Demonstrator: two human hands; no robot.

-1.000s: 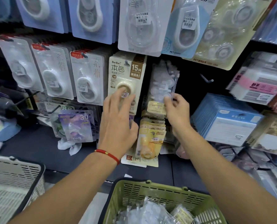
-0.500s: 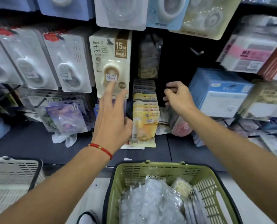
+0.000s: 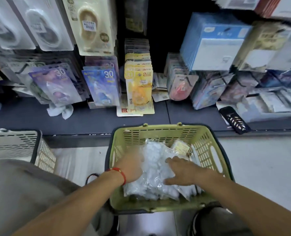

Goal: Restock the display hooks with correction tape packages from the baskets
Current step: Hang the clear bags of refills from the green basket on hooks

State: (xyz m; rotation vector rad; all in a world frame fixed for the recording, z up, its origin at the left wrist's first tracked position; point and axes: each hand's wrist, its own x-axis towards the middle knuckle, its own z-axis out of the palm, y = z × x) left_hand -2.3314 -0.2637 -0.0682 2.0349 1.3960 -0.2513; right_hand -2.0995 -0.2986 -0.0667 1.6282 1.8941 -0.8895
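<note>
1. Grip: your left hand (image 3: 133,169) lies on the left side of the clear plastic bundle of packages (image 3: 155,169) in the green basket (image 3: 207,133). Motion blur hides its fingers, so whether it has closed on the plastic cannot be told.
2. Your right hand (image 3: 184,171) rests flat on the bundle's right side, fingers spread and straight, holding nothing.
3. Judged purpose: a hand on each side brackets the loose, slippery bundle so you can gather it or part it.
4. The stock sits inside the green basket, on the floor just in front of the dark shelf (image 3: 90,120). A yellow-labelled package (image 3: 181,147) lies at the bundle's far edge.
5. Above the shelf hang the yellow carded packages (image 3: 138,82), full to the front.
6. A white basket (image 3: 13,142) stands to your left, well apart from both hands.
</note>
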